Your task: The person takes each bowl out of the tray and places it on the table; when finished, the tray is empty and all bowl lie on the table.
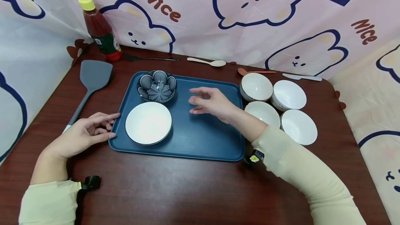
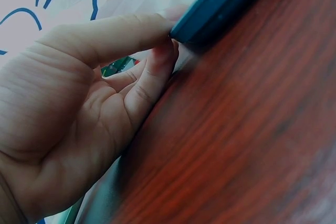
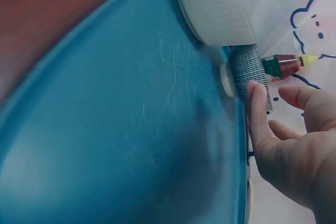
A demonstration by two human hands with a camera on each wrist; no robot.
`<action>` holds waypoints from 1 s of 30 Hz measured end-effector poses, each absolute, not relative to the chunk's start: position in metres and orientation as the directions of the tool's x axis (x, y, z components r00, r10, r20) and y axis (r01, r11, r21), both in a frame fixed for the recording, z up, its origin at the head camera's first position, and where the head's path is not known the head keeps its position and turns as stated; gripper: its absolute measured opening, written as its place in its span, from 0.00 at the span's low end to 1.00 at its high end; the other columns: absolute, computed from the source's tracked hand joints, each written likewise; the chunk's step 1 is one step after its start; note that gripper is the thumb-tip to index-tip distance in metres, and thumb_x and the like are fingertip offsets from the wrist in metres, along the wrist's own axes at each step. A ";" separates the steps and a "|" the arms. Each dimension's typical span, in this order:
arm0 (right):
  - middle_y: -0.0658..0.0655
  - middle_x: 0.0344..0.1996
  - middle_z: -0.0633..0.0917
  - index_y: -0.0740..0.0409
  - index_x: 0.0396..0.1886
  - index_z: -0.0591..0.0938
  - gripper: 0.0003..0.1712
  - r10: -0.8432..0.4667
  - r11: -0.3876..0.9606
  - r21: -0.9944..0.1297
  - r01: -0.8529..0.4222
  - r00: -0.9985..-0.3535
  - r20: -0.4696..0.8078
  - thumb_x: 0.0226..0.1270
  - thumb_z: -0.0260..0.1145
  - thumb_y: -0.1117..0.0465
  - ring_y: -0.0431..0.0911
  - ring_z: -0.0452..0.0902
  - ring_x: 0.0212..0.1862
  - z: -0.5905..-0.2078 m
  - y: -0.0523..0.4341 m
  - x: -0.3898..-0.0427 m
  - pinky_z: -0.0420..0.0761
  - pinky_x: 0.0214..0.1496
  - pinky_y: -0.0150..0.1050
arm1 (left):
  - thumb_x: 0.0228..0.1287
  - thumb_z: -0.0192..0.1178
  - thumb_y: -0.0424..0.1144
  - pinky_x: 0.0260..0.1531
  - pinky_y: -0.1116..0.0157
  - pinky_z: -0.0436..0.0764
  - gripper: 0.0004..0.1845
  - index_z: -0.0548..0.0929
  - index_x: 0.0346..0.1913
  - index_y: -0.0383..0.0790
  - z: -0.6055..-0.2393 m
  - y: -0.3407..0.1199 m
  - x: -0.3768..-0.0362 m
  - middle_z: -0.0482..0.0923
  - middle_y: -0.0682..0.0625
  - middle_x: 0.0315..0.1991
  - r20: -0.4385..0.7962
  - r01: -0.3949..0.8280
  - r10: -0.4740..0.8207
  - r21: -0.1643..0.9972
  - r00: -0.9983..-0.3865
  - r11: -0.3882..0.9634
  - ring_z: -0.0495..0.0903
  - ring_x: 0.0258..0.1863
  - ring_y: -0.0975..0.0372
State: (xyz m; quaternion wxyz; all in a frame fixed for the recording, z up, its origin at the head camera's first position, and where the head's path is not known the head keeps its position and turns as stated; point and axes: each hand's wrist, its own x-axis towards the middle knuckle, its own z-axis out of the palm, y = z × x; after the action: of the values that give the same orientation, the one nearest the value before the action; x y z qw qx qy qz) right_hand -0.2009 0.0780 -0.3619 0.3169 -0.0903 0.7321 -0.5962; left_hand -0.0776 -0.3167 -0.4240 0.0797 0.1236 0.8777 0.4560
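A blue rectangular tray (image 1: 200, 138) lies on the table. Its left rim is pinched by my left hand (image 1: 85, 131), with thumb and fingers at the edge (image 2: 178, 35) in the left wrist view. On the tray's left half stand a white bowl (image 1: 148, 123) in front and a dark blue flower-patterned bowl (image 1: 158, 88) behind it. Over the middle of the tray hovers my right hand (image 1: 212, 103), fingers apart and holding nothing. The right wrist view shows this hand (image 3: 289, 140) with the ribbed dark bowl (image 3: 251, 69) beyond its fingertips and the white bowl (image 3: 215, 9) nearby.
Right of the tray sit several white bowls (image 1: 289, 94). A grey spatula (image 1: 95, 74) lies at left, a red sauce bottle (image 1: 103, 32) behind it. Along the back lie a dark fork (image 1: 153, 58), a cream spoon (image 1: 207, 61), a brown spoon (image 1: 254, 72) and a white knife (image 1: 301, 77).
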 end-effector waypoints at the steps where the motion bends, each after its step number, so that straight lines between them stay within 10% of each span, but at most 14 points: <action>1: 0.61 0.56 0.79 0.56 0.73 0.69 0.31 -0.508 0.264 -0.932 0.250 -0.785 -0.354 0.73 0.63 0.60 0.50 0.88 0.46 -0.363 0.074 -0.202 0.84 0.53 0.45 | 0.65 0.66 0.32 0.37 0.77 0.78 0.30 0.73 0.69 0.40 -0.424 -0.317 -0.078 0.74 0.55 0.48 -0.029 0.138 0.283 0.823 -0.959 0.552 0.73 0.44 0.68; 30: 0.67 0.63 0.76 0.39 0.77 0.61 0.39 -0.424 -0.021 -0.903 0.430 -0.821 -0.381 0.73 0.58 0.72 0.56 0.88 0.41 -0.378 0.000 -0.210 0.85 0.49 0.45 | 0.63 0.66 0.27 0.37 0.77 0.79 0.30 0.73 0.69 0.37 -0.426 -0.315 -0.077 0.74 0.53 0.48 0.002 0.154 0.290 0.852 -0.957 0.501 0.74 0.43 0.67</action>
State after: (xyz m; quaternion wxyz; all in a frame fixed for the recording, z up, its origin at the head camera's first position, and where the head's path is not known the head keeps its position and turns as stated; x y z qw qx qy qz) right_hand -0.2097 -0.0005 -0.3778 0.2988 0.0024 0.6325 -0.7146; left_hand -0.0773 -0.3152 -0.4256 0.0704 0.1284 0.8633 0.4830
